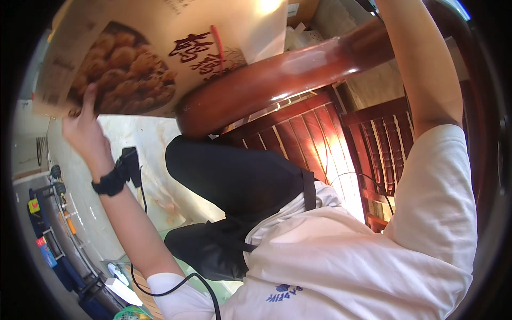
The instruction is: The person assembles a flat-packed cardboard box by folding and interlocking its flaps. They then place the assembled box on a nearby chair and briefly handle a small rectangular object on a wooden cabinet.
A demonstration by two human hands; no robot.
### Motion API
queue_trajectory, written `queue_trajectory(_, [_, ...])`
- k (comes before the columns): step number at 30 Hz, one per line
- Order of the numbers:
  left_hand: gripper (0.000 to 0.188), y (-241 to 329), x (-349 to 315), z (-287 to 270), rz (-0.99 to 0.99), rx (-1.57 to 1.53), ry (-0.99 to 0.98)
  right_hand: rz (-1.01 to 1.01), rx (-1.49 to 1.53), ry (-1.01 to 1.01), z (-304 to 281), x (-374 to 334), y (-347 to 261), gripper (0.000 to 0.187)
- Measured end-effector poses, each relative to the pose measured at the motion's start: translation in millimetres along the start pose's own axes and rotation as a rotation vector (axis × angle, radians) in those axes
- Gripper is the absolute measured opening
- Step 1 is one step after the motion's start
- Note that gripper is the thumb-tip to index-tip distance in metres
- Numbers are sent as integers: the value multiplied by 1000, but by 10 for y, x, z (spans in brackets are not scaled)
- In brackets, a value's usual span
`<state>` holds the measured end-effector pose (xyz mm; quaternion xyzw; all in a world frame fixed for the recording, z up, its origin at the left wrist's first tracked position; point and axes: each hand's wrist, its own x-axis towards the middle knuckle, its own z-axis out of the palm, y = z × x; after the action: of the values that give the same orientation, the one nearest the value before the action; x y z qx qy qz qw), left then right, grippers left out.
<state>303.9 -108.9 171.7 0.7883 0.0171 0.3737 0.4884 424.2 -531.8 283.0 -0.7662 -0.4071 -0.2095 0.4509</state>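
My left hand (85, 128), with a black band on its wrist (113, 180), grips the lower edge of a large beige printed package (160, 48). The package shows a picture of brown nut-like food, red lettering and a thin red handle (216, 42). It is held up against the rounded red-brown wooden rail (277, 80). My right arm (426, 69) reaches up past the rail to the top of the view, where its hand is out of sight.
I see my own white T-shirt (341, 256) and black trousers (229, 176) below. A dark red slatted wooden chair (314, 138) stands under the rail. A pale marbled floor (144, 154), a black cable (160, 290) and shelves of coloured items (48, 240) lie at the left.
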Motion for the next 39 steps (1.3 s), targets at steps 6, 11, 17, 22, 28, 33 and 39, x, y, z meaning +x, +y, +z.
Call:
queue_trajectory(6, [62, -285, 57, 888, 56, 141, -272, 506, -223, -3, -463, -530, 575, 40])
queue_trajectory(11, [58, -869, -203, 1359, -51, 120, -472, 574, -96, 86, -307, -896, 1262, 37])
queue_trajectory(17, [34, -984, -575, 1043, -537, -32, -598, 730, -433, -107, 88, -1319, 1171, 38])
queue_trajectory(22, [21, -931, -346, 863, -413, -100, -574, 814, 94, 63, -56, -1491, 751, 27])
queue_trajectory(28, [15, -843, -432, 544, -180, 122, -446, 913, 126, 106, 217, -1692, 911, 38])
queue_trajectory(33, [14, -657, -691, 480, -104, 163, -529, 671, -126, -7, 158, -2103, 1002, 21])
queue_trajectory(39, [17, -461, -694, 648, -37, 229, -658, 797, -3, 67, 162, -2279, 1134, 20])
